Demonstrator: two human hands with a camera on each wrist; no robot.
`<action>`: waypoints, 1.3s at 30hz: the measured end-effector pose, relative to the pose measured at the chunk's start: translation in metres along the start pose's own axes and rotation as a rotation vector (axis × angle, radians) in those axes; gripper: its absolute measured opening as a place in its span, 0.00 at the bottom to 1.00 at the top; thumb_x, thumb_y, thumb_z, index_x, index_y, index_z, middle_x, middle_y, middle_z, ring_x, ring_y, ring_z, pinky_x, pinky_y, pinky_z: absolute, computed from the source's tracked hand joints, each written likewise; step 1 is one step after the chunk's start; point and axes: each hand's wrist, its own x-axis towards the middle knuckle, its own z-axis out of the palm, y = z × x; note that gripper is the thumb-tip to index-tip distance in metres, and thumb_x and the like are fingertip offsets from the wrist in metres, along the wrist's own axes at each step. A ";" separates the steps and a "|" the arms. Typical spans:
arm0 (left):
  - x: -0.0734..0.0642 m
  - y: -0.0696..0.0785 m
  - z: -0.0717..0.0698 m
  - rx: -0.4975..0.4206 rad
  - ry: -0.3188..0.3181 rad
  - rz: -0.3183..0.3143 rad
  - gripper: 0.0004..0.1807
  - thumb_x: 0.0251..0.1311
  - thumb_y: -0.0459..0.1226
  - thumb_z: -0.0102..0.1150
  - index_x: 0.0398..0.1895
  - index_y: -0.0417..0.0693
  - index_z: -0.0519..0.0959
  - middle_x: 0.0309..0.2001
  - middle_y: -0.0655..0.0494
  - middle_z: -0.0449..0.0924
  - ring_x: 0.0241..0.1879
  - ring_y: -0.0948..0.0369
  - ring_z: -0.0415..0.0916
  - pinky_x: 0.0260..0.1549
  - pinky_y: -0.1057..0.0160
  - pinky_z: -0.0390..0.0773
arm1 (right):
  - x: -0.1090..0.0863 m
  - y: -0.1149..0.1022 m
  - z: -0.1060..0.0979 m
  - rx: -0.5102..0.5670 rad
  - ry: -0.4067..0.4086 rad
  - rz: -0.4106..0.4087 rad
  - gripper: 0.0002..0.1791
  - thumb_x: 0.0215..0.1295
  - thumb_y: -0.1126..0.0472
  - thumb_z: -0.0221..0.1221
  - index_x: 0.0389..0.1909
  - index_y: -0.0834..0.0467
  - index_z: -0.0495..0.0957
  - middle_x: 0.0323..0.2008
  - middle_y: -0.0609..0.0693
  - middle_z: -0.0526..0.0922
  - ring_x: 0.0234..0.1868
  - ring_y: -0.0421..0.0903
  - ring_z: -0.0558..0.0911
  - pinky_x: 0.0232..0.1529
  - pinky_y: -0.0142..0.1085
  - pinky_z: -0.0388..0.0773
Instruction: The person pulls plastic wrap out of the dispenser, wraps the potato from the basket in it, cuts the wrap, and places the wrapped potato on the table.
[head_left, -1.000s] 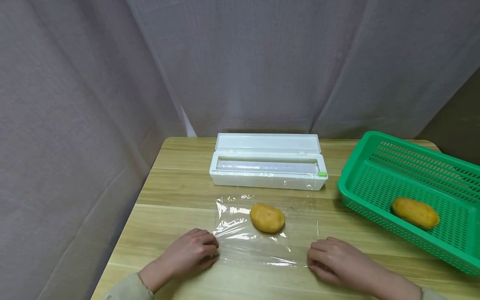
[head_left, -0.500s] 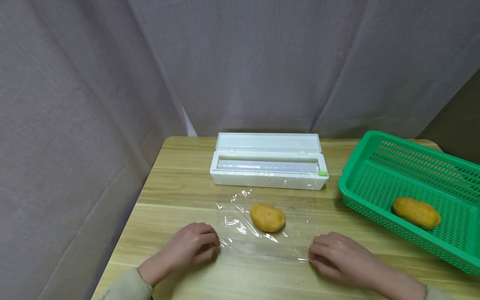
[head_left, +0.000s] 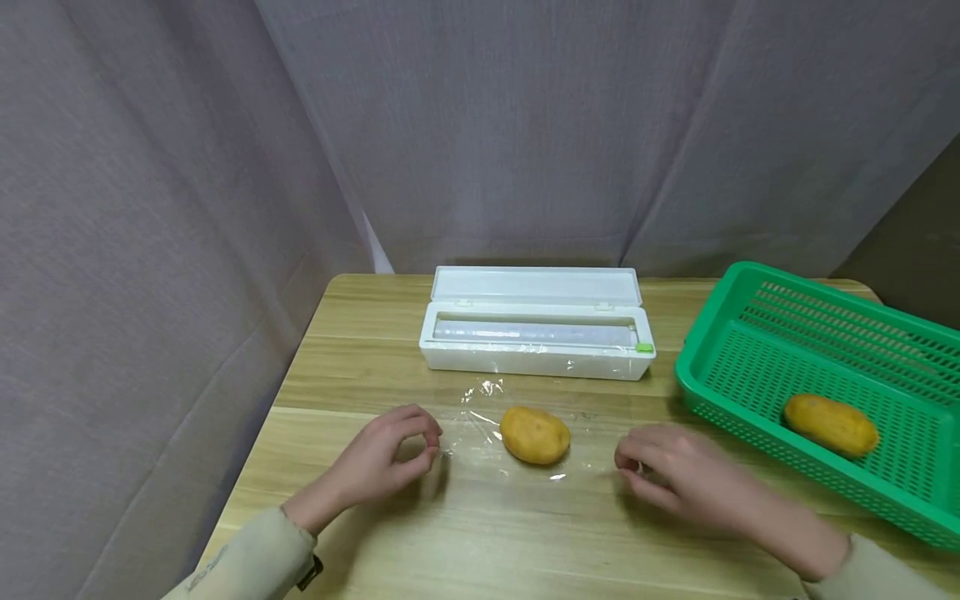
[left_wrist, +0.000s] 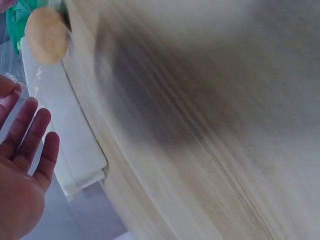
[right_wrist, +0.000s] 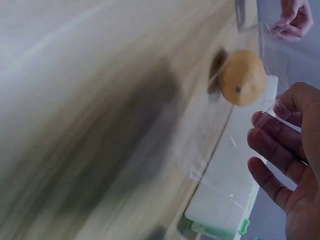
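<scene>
A yellow potato (head_left: 535, 436) sits on a sheet of clear plastic wrap (head_left: 472, 433) in the middle of the table. My left hand (head_left: 393, 454) pinches the wrap's near left corner between thumb and forefinger. On the opposite side, my right hand (head_left: 671, 471) pinches the near right corner the same way. Both corners are raised off the wood, and the wrap's near edge stretches between the hands. In the right wrist view, the thumb and forefinger of the right hand (right_wrist: 295, 145) meet on the film while the other fingers stay spread.
Behind the potato stands a white wrap dispenser (head_left: 536, 360), lid up, with a roll inside and a green slider (head_left: 644, 348) at its right end. A green basket (head_left: 720, 400) at the right holds another yellow potato (head_left: 831, 426). Grey curtains (head_left: 480, 133) hang behind the table.
Both hands have lifted and moved away from the person, toward the potato, bringing the wrap's near edge up and forward. The potato, dispenser and basket stay where they were.
</scene>
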 end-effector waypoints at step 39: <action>0.037 -0.029 0.024 -0.096 0.027 -0.342 0.01 0.67 0.33 0.65 0.39 0.47 0.83 0.37 0.58 0.80 0.37 0.61 0.76 0.40 0.61 0.82 | 0.018 0.044 0.016 0.102 -0.150 0.311 0.08 0.68 0.67 0.70 0.38 0.51 0.84 0.30 0.33 0.80 0.30 0.28 0.75 0.30 0.31 0.80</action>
